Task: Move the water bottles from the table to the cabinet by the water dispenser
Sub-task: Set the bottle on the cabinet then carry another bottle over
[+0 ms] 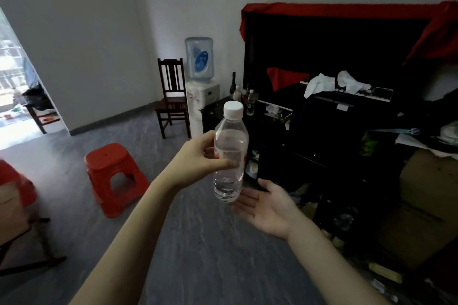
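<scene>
My left hand (pixel 198 158) grips a clear water bottle (pixel 229 141) with a white cap around its middle and holds it upright in mid-air. My right hand (pixel 267 205) is open, palm up, just below and to the right of the bottle's base, apart from it. Ahead stands the water dispenser (pixel 200 86) with a blue jug on top. To its right is a low black cabinet (pixel 215 111). Another water bottle (pixel 250 103) and some darker bottles (pixel 235 89) stand on the cabinet top.
A dark wooden chair (pixel 172 99) stands left of the dispenser. A red plastic stool (pixel 115 176) sits on the grey floor at left. Cluttered dark furniture, red cloth (pixel 347 11) and cardboard boxes (pixel 426 195) fill the right side. A bright doorway (pixel 14 96) opens at far left.
</scene>
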A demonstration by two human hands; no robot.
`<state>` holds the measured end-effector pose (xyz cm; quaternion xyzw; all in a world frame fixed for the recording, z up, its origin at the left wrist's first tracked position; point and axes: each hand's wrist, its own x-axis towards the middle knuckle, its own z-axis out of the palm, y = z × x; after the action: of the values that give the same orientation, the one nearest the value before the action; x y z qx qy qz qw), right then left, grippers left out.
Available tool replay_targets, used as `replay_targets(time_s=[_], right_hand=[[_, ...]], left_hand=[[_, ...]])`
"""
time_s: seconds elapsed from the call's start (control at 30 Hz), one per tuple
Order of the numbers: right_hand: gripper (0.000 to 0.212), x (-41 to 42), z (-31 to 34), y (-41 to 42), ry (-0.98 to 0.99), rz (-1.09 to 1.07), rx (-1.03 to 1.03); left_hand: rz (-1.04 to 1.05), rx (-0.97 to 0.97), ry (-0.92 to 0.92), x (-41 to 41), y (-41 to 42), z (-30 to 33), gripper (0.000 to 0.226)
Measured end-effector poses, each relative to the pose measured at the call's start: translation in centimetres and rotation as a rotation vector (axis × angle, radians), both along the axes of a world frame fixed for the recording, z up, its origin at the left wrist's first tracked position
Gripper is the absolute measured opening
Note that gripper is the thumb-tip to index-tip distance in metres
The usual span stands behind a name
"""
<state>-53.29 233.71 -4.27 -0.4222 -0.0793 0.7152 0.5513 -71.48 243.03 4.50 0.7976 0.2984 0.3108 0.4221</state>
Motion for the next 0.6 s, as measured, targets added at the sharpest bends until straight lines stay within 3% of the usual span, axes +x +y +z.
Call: replay_targets(time_s=[0.6], right_hand=[[0.054, 14.2, 0.0, 30.4, -0.013, -0.003, -0.025]], left_hand=[[-0.014, -0.058, -0.080, 13.7, 30.5, -1.0, 0.054]])
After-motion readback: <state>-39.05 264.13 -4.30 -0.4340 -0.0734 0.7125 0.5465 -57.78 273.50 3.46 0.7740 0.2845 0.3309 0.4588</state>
